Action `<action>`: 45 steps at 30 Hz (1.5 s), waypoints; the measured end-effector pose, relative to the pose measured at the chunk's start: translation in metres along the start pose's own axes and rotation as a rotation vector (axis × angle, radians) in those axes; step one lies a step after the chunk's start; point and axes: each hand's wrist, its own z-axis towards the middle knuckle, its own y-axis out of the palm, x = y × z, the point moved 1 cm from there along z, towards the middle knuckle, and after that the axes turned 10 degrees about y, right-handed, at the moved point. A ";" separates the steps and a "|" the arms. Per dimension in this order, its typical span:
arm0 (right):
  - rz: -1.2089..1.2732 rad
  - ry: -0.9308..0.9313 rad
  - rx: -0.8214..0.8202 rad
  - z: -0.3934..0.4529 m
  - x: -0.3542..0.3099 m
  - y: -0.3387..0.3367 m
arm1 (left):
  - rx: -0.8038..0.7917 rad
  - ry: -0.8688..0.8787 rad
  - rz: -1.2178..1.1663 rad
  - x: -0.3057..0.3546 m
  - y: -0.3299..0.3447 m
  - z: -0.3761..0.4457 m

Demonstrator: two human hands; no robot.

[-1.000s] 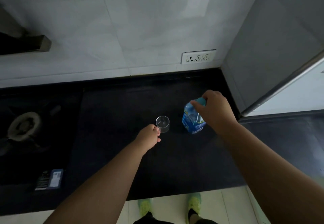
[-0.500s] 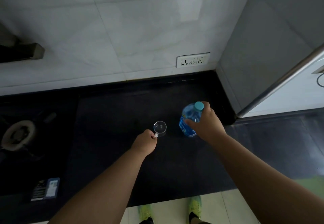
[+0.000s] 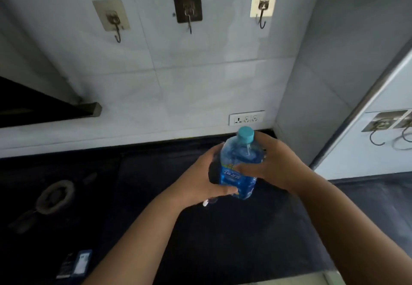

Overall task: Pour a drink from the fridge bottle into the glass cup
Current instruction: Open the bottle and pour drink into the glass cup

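The bottle (image 3: 239, 164) is held above the dark counter (image 3: 234, 235), roughly upright with its top leaning a little away, its teal cap (image 3: 245, 134) on. It is clear blue plastic with a blue label around its lower half. Both hands are on it: the right hand (image 3: 270, 162) wraps the upper body from the right, thumb lying across the front just above the label, while the left hand (image 3: 205, 179) clasps the lower part from the left, thumb pressed against the label near the base. Just under the left hand a small pale glint (image 3: 206, 203) shows — possibly the handle or rim of the glass cup, though the hand hides too much to be sure.

Behind the bottle, a white socket plate (image 3: 246, 118) sits low on the tiled wall (image 3: 178, 79), and three adhesive hooks (image 3: 188, 9) hang higher up. A gas burner (image 3: 55, 196) lies at the left of the counter, well apart from the hands.
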 end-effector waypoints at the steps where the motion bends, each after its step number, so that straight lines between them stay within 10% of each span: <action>1: 0.048 -0.041 -0.027 -0.006 -0.013 -0.007 | 0.020 0.027 -0.066 0.012 -0.003 -0.001; 8: 0.365 -0.150 -0.172 -0.026 -0.047 -0.017 | 0.374 0.133 -0.094 0.064 -0.019 -0.023; 17: 0.205 -0.135 -0.014 -0.043 -0.058 -0.011 | 0.284 0.349 -0.309 0.130 -0.053 -0.036; 27: 0.211 -0.129 -0.339 -0.061 -0.061 -0.002 | 0.130 0.483 -0.449 0.166 -0.053 -0.025; 35: -0.126 -0.101 0.309 -0.076 -0.049 0.041 | 0.763 0.255 -0.411 0.154 -0.019 -0.025; 42: 0.256 -0.105 -0.306 -0.073 -0.045 0.022 | -0.020 0.372 -0.221 0.160 -0.041 -0.035; 45: 0.236 -0.097 -0.173 -0.073 -0.045 0.029 | 0.246 0.387 -0.341 0.157 -0.034 -0.031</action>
